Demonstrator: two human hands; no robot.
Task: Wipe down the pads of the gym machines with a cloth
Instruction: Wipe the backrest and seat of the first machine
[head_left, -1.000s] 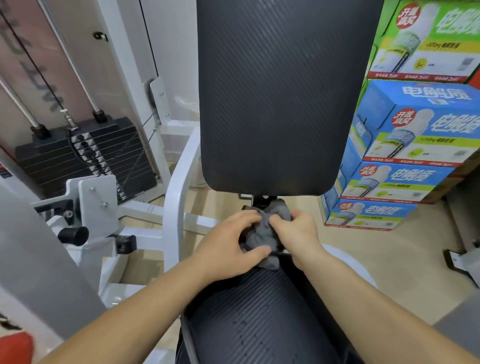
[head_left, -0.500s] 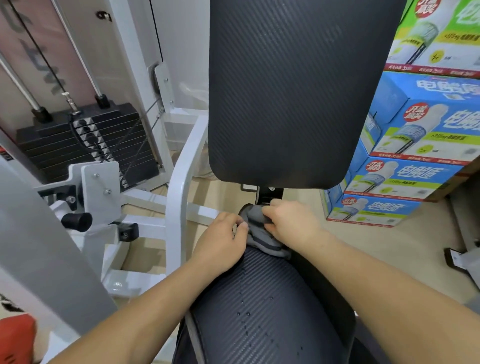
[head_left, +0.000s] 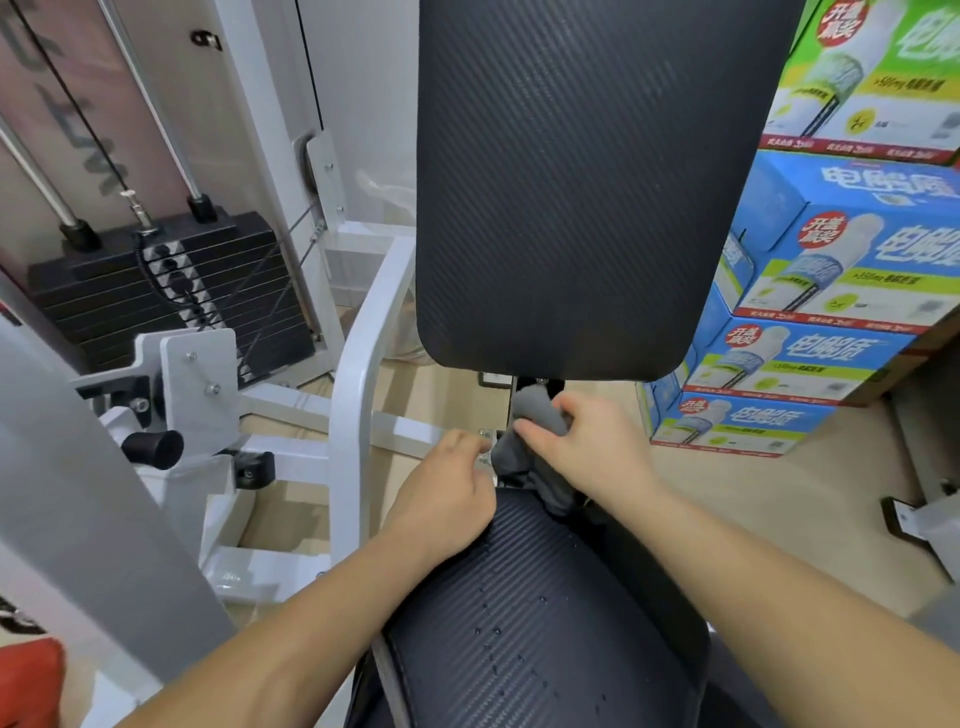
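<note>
Closest to the person is the black seat pad (head_left: 524, 639). It has small drops of water (head_left: 492, 632) on it. Two bare arms reach over the seat pad. The left hand (head_left: 447, 493) sits on the far left corner of the seat pad with its fingers bent down. The fingertips are right beside the grey cloth (head_left: 535, 410), but it is too hard to tell if they hold it. The right hand (head_left: 589, 447) grips the cloth, with the thumb pressed on the front and the fingers curled over the top. The cloth is bunched up in a ball. It sits in the gap between the seat pad and the big black back pad (head_left: 571, 182), just under the bottom edge of the back pad. A bit of the cloth hangs down onto the far end of the seat pad. To the left is a bent white bar (head_left: 358, 395) of the machine. Farther left and back is a stack of black weights (head_left: 171, 296) with a cable running up. On the right, blue and green boxes (head_left: 831, 260) are piled on the floor by the wall.
</note>
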